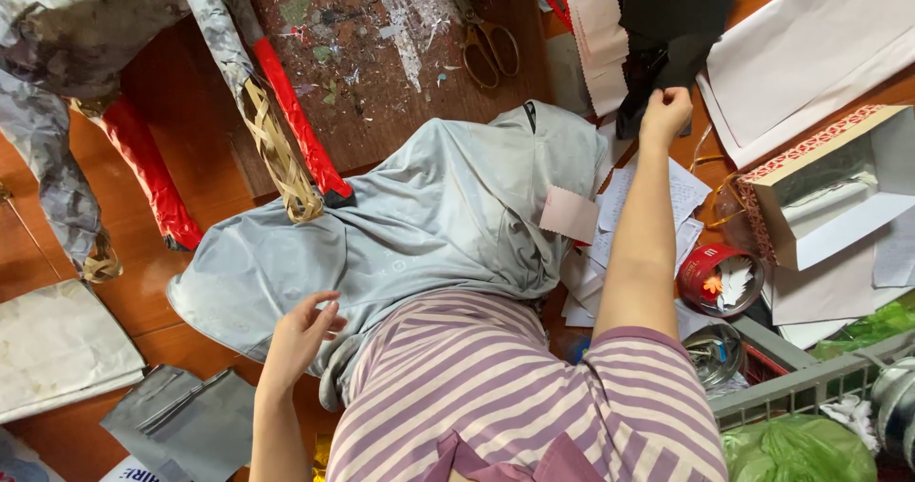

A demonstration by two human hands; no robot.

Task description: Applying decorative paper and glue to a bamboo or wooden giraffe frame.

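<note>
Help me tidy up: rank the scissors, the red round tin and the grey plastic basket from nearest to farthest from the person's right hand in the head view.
From the right hand, at the dark fabric up top:
1. Scissors, up and to its left on the board.
2. Red round tin, below it, slightly right.
3. Grey plastic basket, bottom right corner, farthest.

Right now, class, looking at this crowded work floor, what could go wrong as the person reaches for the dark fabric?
1. The right hand pulls at the dark fabric; the pale swatch beside it might slide off too.
2. The scissors lie near the reach and could nick a hand.
3. The left hand rests on the grey garment, which may shift.
</note>
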